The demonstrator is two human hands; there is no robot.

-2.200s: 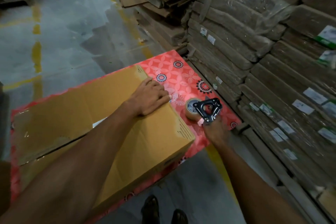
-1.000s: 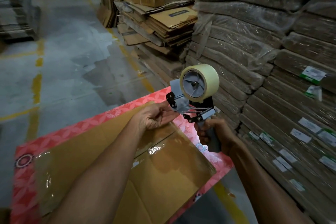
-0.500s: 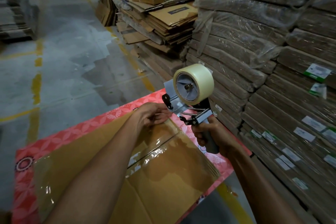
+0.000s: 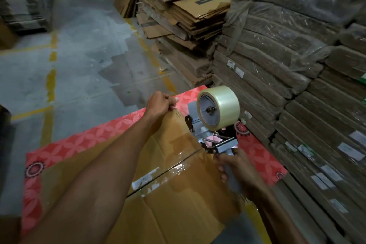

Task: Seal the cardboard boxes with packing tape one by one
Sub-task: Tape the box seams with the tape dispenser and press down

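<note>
A brown cardboard box [image 4: 178, 210] lies on a red flower-patterned table [image 4: 65, 144], its flaps meeting at a centre seam [image 4: 158, 174]. My right hand [image 4: 236, 170] grips the handle of a tape dispenser [image 4: 210, 134] that carries a roll of clear tape [image 4: 221, 105], held upright above the box's right part. My left hand [image 4: 161, 103] is at the box's far edge, fingers curled and pinching the tape's free end. A glossy strip of tape [image 4: 184, 138] stretches from the dispenser toward that hand.
Wrapped bundles of flat cardboard [image 4: 297, 65] are stacked close along the right. Loose flattened cartons [image 4: 188, 16] are piled behind the table. Grey concrete floor with yellow lines [image 4: 51, 77] lies to the left and beyond.
My right hand lifted the dispenser from the table and stood it upright over the box. My left hand took the tape end at the dispenser and drew it out to the box's far edge.
</note>
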